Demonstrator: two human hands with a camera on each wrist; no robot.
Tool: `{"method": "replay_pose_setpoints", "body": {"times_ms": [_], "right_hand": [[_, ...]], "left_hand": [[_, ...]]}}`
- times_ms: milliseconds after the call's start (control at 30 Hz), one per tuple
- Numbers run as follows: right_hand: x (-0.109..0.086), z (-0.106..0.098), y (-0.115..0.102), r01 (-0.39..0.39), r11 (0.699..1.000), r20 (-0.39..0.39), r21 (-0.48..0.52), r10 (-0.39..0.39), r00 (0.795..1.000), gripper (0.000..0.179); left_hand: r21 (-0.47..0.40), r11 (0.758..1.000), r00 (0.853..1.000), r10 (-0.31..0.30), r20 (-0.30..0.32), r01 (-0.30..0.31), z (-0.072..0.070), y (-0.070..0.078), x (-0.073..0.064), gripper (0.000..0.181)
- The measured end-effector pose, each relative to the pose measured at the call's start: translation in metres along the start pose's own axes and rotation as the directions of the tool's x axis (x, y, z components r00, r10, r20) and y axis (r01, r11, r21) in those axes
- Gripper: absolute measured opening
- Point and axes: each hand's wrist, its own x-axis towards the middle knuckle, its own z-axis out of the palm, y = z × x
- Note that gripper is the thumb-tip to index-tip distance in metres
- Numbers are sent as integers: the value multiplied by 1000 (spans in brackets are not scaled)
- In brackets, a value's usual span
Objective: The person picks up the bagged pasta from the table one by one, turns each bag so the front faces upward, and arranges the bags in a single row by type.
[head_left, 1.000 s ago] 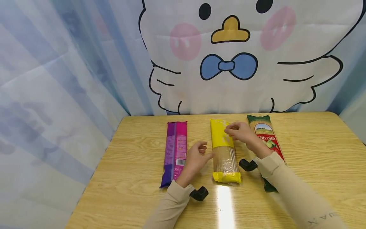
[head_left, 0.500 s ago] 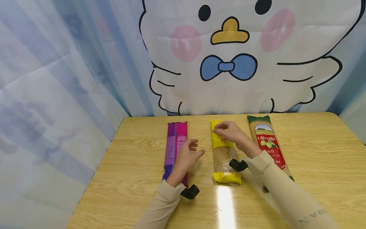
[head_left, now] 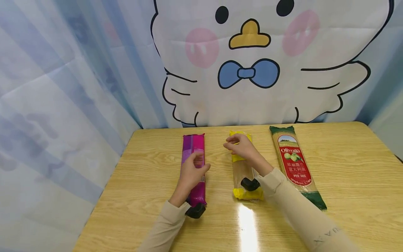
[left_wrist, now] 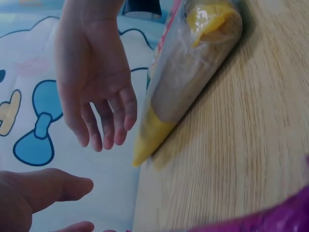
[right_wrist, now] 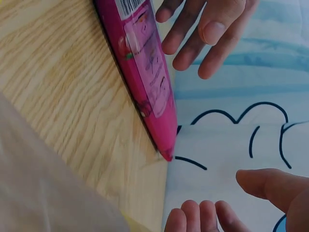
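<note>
Fingers of the left hand [head_left: 190,172] are loosely bent in the head view, thumb wide apart, gripping nothing, over the purple-pink packet [head_left: 198,192]; those of the right hand [head_left: 243,146], likewise relaxed, hang above the yellow-ended packet [head_left: 240,172] on the wooden table [head_left: 145,178]. To its right lies a green-ended packet [head_left: 294,161] with a red label. From the left wrist, the right fingers show apart from the yellow-ended packet. From the right wrist, the left fingers spread beside the purple-pink packet; contact cannot be told.

Pink-purple packet [head_left: 198,191], yellow-ended packet [head_left: 241,174], both flat
</note>
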Motion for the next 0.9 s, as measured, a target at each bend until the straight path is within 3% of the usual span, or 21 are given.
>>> {"method": "replay_pose_setpoints", "body": {"times_ms": [600,900], "right_hand": [[12,39,7,18,994,33,105,-21,999,44],[18,61,9,-31,991,25,126,28,999,43]], "left_hand": [[81,997,997,2,-79,5,-29,-20,2,49],[92,995,995,-39,-91,47,-37,-36,4,47]]}}
